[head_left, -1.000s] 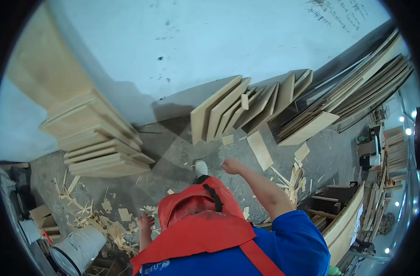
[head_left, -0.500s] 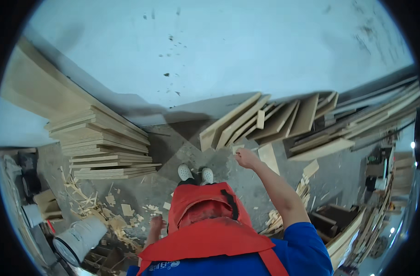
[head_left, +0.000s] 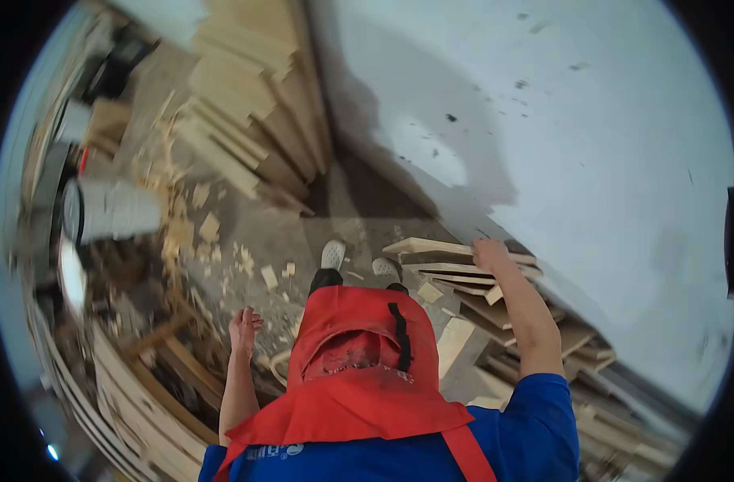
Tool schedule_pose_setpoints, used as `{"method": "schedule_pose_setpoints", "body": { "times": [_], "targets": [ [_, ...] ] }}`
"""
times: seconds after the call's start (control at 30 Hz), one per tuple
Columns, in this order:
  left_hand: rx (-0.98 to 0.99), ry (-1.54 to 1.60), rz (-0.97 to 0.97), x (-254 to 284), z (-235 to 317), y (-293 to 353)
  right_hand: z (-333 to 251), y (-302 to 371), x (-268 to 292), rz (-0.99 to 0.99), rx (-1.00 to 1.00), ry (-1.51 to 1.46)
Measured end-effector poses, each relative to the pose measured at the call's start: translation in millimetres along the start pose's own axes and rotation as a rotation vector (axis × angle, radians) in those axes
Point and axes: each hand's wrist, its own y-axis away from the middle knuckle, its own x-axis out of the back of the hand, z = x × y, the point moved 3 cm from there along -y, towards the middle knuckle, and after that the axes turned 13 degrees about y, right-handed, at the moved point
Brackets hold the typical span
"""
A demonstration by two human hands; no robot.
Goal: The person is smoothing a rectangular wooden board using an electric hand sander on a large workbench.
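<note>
1 white bucket (head_left: 122,212) stands at my left; its contents are not discernible. Near it is 1 brown cardboard box (head_left: 108,122), its interior also indistinct. The wide pocket (head_left: 351,353) of my red apron (head_left: 375,402) gapes at its upper edge; I cannot tell what it contains.

My 2 hands are well apart. My right arm extends forward and outward, with the right hand (head_left: 490,255) at the upper end of the nearest leaning board (head_left: 427,246). This board belongs to a row propped along the pale wall (head_left: 600,177). I cannot tell whether my fingers clamp its edge (the back of the hand conceals them). My left hand (head_left: 245,328) hangs low at my side, fingers loosely curled, with nothing visible in it.

Blur obscures the wooden frame (head_left: 162,332) at lower left.
</note>
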Motion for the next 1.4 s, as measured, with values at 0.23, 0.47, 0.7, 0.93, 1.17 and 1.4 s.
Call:
{"method": "schedule_pose_setpoints", "body": {
  "times": [0.23, 0.47, 0.7, 0.93, 1.17, 1.4],
  "targets": [
    [0.34, -0.011, 0.287, 44.3, -215.3, 168.3, 7.2, -26.7, -12.6, 0.065, 0.247, 0.142],
    [0.441, 0.107, 0.37, -2.2, -308.0, 230.3, -60.3, -34.3, 33.5, 0.134, 0.508, 0.332],
    [0.146, 0.285, 0.51, -33.5, -335.2, 206.4, -200.1, -9.3, 120.4, 0.265, 0.748, 0.571],
    [0.212, 0.36, 0.688, -15.8, -361.0, 216.3, -404.9, 53.3, 146.5, 0.429, 1.143, 0.819],
    [0.215, 0.741, 0.988, 69.6, -384.0, 170.4, -627.6, 145.6, 159.0, 0.323, 1.499, 1.025],
    [0.255, 1.066, 1.355, 112.1, -397.6, 166.2, -800.5, 295.9, 195.8, 0.253, 1.879, 1.159]
  ]
}}
